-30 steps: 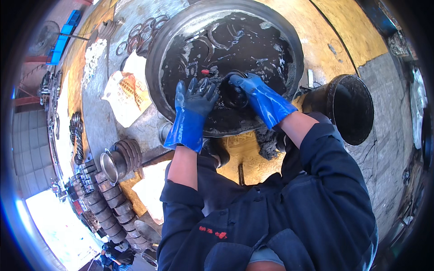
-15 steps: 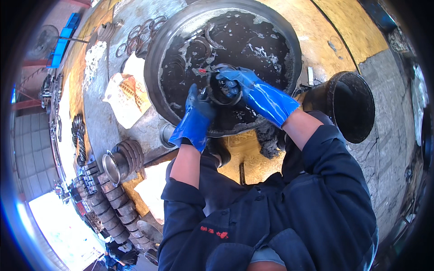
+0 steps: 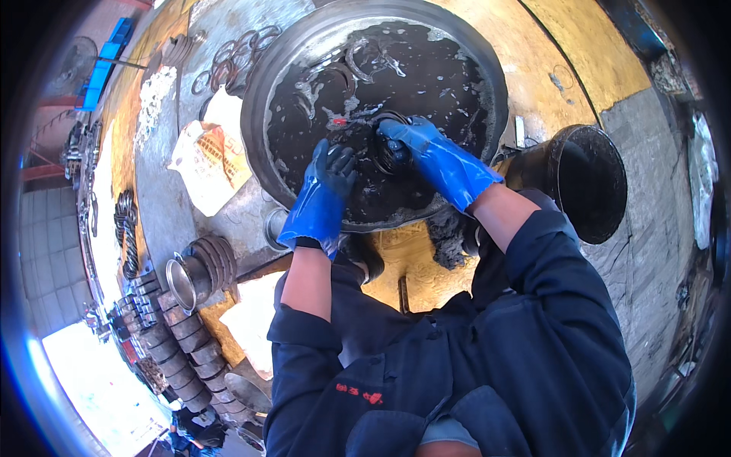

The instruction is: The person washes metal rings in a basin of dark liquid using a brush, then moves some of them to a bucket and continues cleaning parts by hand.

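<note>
Right hand (image 3: 415, 140): we pinch a dark ring (image 3: 384, 158)
Left hand (image 3: 327, 177): we hold fingers slightly spread
Basin (image 3: 256, 129): under both our hands

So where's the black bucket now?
In the head view, the bucket is on the right, beside the tub and right of the right hand.

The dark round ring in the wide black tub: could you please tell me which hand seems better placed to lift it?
Probably the right blue-gloved hand, which curls over the dark round ring; the left blue-gloved hand is open beside it and appears to hold nothing.
</note>
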Action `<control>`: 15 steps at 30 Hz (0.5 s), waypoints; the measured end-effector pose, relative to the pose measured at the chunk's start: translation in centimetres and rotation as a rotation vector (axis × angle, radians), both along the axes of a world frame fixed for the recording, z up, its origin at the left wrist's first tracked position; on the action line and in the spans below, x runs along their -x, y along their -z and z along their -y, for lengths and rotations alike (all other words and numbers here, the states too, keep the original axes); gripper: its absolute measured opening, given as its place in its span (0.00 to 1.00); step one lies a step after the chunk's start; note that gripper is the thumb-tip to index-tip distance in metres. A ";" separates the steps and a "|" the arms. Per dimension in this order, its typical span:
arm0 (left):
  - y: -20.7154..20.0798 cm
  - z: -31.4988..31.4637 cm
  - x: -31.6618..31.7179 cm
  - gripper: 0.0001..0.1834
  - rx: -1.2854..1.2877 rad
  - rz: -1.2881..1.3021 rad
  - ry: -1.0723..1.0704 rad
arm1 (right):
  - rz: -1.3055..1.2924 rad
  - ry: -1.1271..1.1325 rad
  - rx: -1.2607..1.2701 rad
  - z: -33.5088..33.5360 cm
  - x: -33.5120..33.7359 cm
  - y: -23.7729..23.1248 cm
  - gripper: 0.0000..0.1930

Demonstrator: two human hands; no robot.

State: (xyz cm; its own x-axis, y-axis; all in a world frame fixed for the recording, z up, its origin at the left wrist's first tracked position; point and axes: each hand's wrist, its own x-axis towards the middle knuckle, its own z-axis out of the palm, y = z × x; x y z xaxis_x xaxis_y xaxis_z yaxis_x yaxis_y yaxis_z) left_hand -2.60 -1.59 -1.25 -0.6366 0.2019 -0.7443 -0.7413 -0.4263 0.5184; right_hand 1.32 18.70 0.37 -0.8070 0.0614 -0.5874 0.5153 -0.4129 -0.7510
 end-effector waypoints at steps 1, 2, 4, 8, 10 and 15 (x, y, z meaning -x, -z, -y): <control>-0.2 0.0 0.1 0.27 0.003 -0.013 0.053 | 0.001 -0.007 -0.008 0.2 -0.2 0.5 0.12; -0.4 -0.1 -0.1 0.27 -0.005 -0.013 0.045 | -0.033 -0.022 -0.063 0.5 -0.5 1.0 0.12; -0.8 -0.4 -1.0 0.30 -0.020 -0.024 0.318 | -0.114 -0.113 -0.093 0.7 -1.1 1.6 0.12; -1.7 -1.7 -1.4 0.37 0.007 0.074 0.341 | -0.377 -0.340 -0.182 1.9 -1.7 2.4 0.16; -0.7 -1.7 -0.8 0.36 -0.023 0.020 0.339 | -0.445 -0.370 -0.248 3.1 -2.7 2.7 0.18; 1.5 -1.2 -1.3 0.24 -0.363 -0.232 0.338 | -0.530 -0.772 -1.184 4.4 -4.7 -0.4 0.22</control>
